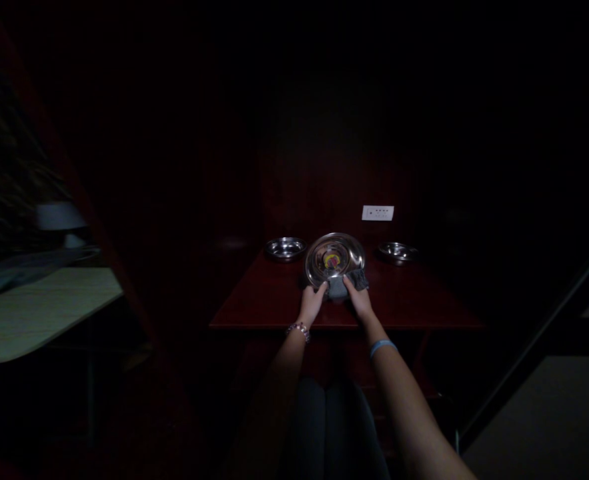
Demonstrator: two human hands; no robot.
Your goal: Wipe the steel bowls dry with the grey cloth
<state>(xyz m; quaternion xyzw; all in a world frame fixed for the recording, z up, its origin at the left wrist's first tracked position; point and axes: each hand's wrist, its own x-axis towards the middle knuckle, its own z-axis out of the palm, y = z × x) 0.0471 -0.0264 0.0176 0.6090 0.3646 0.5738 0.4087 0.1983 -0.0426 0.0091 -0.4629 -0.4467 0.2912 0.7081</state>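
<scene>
The steel plate is tipped up over the near half of the dark red wooden table, its inner face and round yellow-and-red sticker turned toward the person; whether its lower edge touches the wood cannot be told. The left hand pinches the rim at the plate's seven o'clock, thumb in front and the other fingers mostly hidden. The right hand, at five o'clock, presses its thumb onto a grey cloth that lies against the rim from about six round to four o'clock. With cloth against polished steel, the left hand's pinch would best stay firm and close to the edge, so the plate neither slips nor picks up fresh finger marks. The right thumb should press through the fabric, not beside it, with the loose end gathered in. Even strokes along the rim, turning the plate a little between them, would probably serve better than stretching the wrist; the sticker deserves lighter pressure. Elbow room matters too: one steel bowl sits near at nine o'clock, another shallow bowl at three, so wide swings could knock either.
</scene>
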